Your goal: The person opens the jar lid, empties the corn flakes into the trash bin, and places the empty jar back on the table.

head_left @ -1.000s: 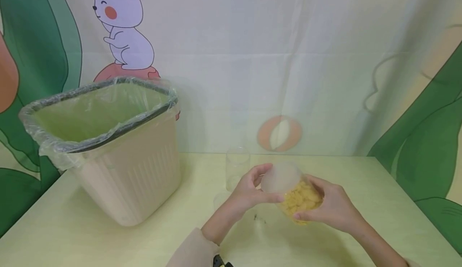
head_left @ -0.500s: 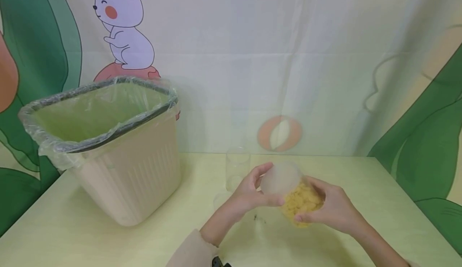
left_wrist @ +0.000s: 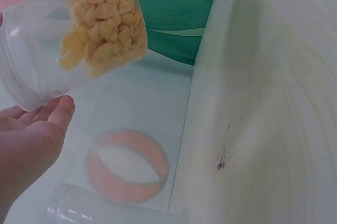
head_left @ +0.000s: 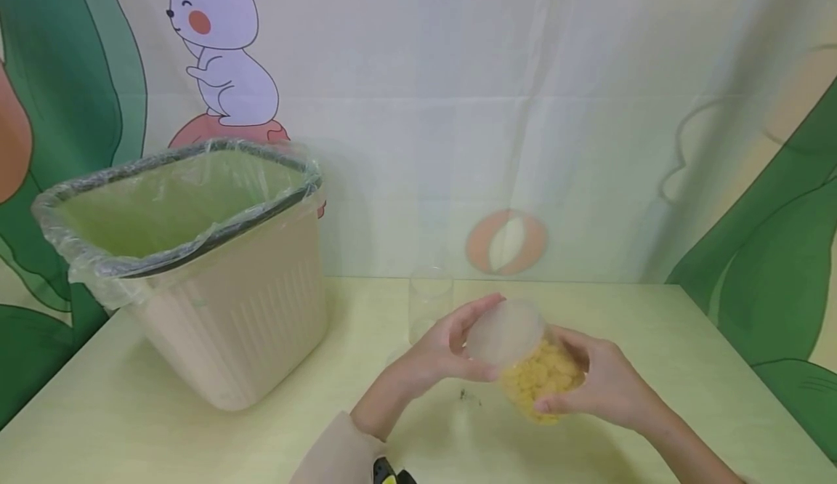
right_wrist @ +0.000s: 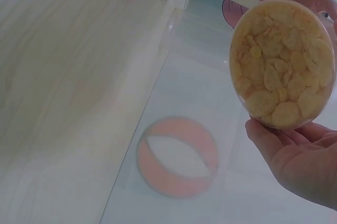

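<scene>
While a plastic-lined bin stands at the left on the table, a clear container stands near the back edge, partly behind the left hand. This hand grips the whitish lid of a clear jar, which is tilted above the table, with yellow flakes inside. The right hand holds the jar's body.

Seen in my head feed: left hand directed toward two o'clock, right hand toward ten, thumbs set apart from fingers.
</scene>
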{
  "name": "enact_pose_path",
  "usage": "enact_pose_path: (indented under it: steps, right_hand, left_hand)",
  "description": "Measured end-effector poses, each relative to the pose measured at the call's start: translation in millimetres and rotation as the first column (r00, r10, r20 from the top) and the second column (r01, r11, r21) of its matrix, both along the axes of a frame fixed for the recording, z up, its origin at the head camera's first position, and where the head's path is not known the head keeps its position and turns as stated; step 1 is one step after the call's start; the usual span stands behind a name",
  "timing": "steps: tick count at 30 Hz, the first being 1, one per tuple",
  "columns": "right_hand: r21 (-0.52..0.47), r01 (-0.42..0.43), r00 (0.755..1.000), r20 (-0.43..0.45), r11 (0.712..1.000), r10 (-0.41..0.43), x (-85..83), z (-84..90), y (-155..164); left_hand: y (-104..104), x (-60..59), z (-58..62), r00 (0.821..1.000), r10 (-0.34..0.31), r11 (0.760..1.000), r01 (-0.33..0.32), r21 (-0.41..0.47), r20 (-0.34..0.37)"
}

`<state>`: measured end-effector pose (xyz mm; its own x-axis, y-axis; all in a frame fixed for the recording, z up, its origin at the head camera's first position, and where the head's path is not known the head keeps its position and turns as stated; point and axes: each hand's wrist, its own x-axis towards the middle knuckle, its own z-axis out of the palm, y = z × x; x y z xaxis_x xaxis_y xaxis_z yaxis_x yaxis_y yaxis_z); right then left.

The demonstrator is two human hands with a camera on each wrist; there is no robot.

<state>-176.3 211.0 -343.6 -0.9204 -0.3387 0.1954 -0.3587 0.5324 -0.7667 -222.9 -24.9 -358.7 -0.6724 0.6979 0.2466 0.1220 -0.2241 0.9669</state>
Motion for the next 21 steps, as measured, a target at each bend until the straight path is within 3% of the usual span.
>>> enact_pose_path:
  steps: [6, 12, 16, 21]
  right_hand:
    - [0.011, 0.005, 1.000, 0.018, 1.000, -0.005, 3.0, 1.2, -1.5]
    - [0.023, 0.014, 1.000, -0.003, 1.000, -0.014, 3.8, 0.9, -2.2]
    - [0.031, 0.033, 0.999, -0.030, 0.999, -0.032, 3.4, 0.7, -2.6]
    - [0.040, 0.060, 0.996, -0.062, 0.997, -0.057, 2.7, -0.2, -3.3]
  left_hand:
    - [-3.3, -3.2, -3.2, 0.999, -0.048, 0.999, 0.048, 0.023, -0.007]
    - [-3.6, -2.7, -3.0, 0.999, -0.042, 0.999, 0.042, 0.020, -0.003]
    - [-2.0, -0.4, -1.7, 0.999, 0.031, 0.999, -0.031, -0.005, 0.024]
    - [3.3, 2.9, -1.6, 0.981, 0.194, 0.979, -0.193, -0.065, 0.017]
